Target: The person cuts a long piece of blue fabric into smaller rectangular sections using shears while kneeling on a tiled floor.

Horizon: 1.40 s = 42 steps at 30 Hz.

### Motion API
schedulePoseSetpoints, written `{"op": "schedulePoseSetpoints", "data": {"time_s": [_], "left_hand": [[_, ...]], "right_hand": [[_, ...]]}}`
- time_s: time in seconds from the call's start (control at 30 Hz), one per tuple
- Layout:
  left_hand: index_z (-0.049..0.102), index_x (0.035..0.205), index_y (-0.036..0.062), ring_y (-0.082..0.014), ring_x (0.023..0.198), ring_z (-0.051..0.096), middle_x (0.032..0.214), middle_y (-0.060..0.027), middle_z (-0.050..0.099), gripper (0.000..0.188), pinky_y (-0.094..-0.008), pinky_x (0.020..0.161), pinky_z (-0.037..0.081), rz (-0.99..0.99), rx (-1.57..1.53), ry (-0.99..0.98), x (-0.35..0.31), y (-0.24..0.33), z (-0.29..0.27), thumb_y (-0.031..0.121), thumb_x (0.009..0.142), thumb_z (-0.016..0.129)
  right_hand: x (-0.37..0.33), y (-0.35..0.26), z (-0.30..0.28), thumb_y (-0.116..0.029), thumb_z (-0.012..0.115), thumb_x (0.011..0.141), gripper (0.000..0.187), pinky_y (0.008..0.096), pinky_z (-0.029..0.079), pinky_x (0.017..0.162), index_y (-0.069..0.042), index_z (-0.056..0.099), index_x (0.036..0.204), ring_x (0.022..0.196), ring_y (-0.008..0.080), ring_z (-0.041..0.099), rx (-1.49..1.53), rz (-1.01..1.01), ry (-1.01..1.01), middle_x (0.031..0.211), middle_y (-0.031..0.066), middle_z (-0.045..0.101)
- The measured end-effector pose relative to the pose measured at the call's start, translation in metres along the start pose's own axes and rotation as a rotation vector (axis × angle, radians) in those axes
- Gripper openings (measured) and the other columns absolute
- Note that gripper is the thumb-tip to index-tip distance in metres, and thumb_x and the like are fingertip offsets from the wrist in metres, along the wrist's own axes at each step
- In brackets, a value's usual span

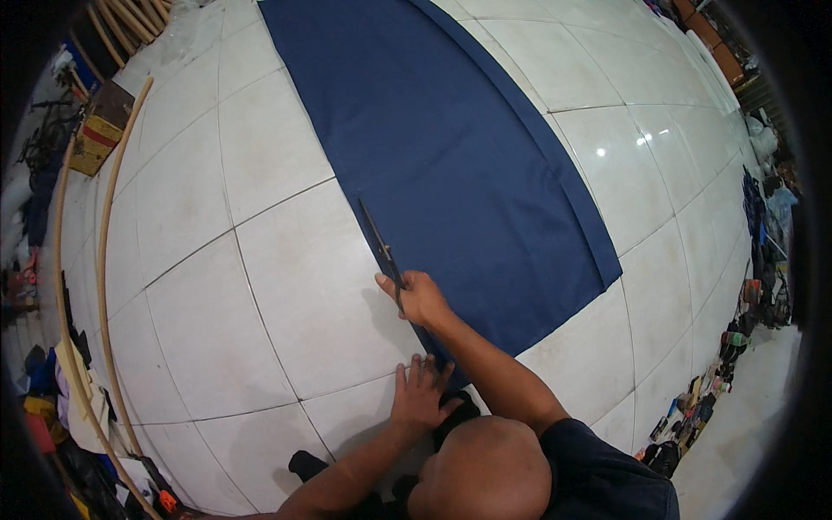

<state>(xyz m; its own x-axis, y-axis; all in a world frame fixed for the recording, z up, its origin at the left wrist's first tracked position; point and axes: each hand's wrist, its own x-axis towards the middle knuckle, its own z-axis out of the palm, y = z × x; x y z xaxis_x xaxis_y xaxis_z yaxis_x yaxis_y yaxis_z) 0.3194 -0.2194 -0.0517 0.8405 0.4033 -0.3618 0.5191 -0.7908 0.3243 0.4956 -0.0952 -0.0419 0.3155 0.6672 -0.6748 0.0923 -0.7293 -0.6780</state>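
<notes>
A large dark blue cloth [468, 182] lies spread on the tiled floor, with a folded strip along its right side. My right hand [423, 300] is closed round the handles of a pair of dark scissors [382, 243]. The scissors' blades lie along the cloth's left edge, pointing away from me; whether they are parted is hard to make out. Nearer to me, my left hand [418, 397] rests with fingers spread, its fingertips at the cloth's near left edge.
Pale floor tiles [303, 286] surround the cloth. At the left, two long curved canes [105, 251] lie near a yellow and red box [94, 143]. More poles [130, 22] are at the far left. Small mixed items [693, 403] line the right side.
</notes>
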Motion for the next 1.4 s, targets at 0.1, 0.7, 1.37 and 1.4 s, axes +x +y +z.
{"op": "schedulePoseSetpoints", "data": {"time_s": [0.1,0.7,1.37,1.4], "left_hand": [[0.04,0.156,0.0209,-0.0429,0.147,0.03,0.157,-0.0212,0.038,0.076,-0.0657,0.116,0.022,0.002,-0.032,-0.001,0.001,0.0,0.0,0.067,0.096,0.044],[0.034,0.159,0.0226,-0.0442,0.149,0.022,0.159,-0.0229,0.032,0.078,-0.0656,0.119,0.013,-0.009,-0.101,-0.114,0.003,-0.002,-0.008,0.066,0.096,0.05],[0.044,0.153,0.0258,-0.04,0.143,0.035,0.152,-0.0172,0.041,0.07,-0.0667,0.114,0.028,-0.031,-0.154,-0.113,0.008,-0.003,-0.002,0.059,0.093,0.058],[0.044,0.153,0.0265,-0.0398,0.143,0.035,0.152,-0.017,0.041,0.07,-0.0669,0.113,0.028,-0.031,-0.145,-0.112,0.007,-0.003,0.001,0.06,0.093,0.058]], "right_hand": [[0.011,-0.009,-0.001,-0.065,0.062,0.092,0.065,0.0351,0.05,0.055,-0.001,0.065,0.082,0.057,0.0205,0.064,0.007,-0.008,0.012,0.061,0.0087,0.061],[0.067,-0.061,-0.005,-0.064,0.059,0.094,0.066,0.0389,0.054,0.066,0.001,0.069,0.091,0.067,0.0254,0.068,-0.045,-0.044,0.012,0.067,0.0118,0.065],[0.127,-0.124,-0.009,-0.063,0.059,0.095,0.064,0.0391,0.054,0.064,0.001,0.068,0.09,0.066,0.0257,0.069,-0.07,-0.031,0.017,0.066,0.0114,0.066],[0.133,-0.125,-0.007,-0.063,0.059,0.095,0.064,0.0392,0.054,0.064,0.001,0.068,0.09,0.066,0.0258,0.069,-0.063,-0.045,0.026,0.066,0.0115,0.066]]}}
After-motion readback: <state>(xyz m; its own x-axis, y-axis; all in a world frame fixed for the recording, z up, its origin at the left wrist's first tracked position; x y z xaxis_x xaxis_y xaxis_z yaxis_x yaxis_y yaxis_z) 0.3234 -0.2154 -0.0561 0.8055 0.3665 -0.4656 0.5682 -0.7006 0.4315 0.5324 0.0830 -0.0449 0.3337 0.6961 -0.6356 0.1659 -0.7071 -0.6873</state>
